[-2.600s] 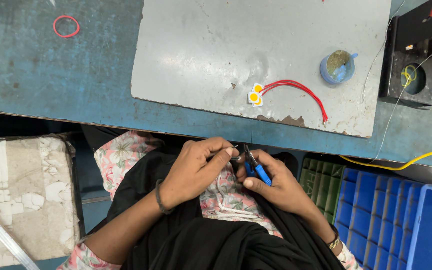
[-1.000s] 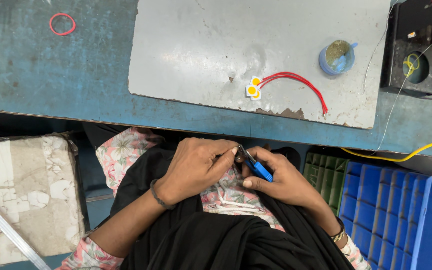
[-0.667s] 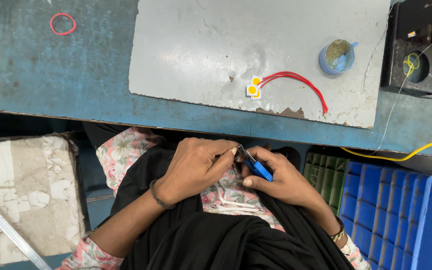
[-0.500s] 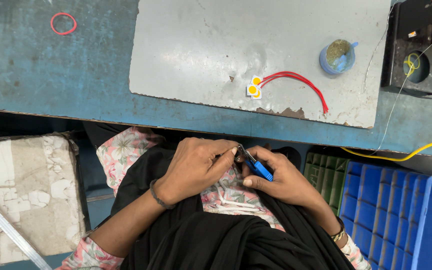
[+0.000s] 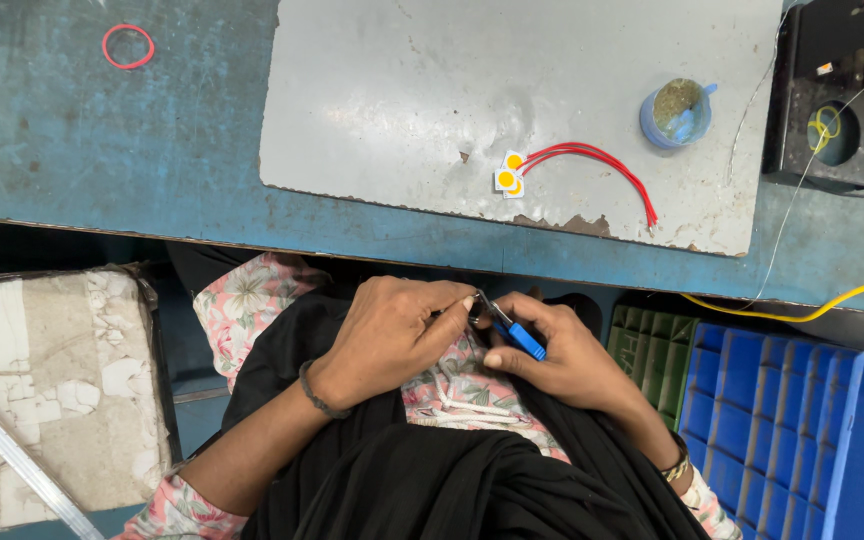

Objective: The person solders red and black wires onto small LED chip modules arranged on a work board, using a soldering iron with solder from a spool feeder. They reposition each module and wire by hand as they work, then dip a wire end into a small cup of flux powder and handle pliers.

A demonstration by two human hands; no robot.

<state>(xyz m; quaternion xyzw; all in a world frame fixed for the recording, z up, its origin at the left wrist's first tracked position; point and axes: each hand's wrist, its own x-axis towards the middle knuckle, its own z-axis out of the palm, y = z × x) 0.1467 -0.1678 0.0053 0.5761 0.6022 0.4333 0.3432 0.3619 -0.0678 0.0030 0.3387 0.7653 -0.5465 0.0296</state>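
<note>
The blue-handled tool (image 5: pixel 518 335) is showing glossy plastic grips and thin bright metal tips, lying against soft floral cloth (image 5: pixel 452 385) and matt black fabric (image 5: pixel 432 480). Above, the workbench (image 5: pixel 102 130) is wearing scuffed, dull blue paint, while the grey sheet (image 5: pixel 432 90) on it is looking matt, chipped and rough-edged.

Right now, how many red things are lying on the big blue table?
2. A red rubber band lies near the far left corner of the blue table. Red wires lie on the grey board, joined to small yellow-and-white pieces.
</note>
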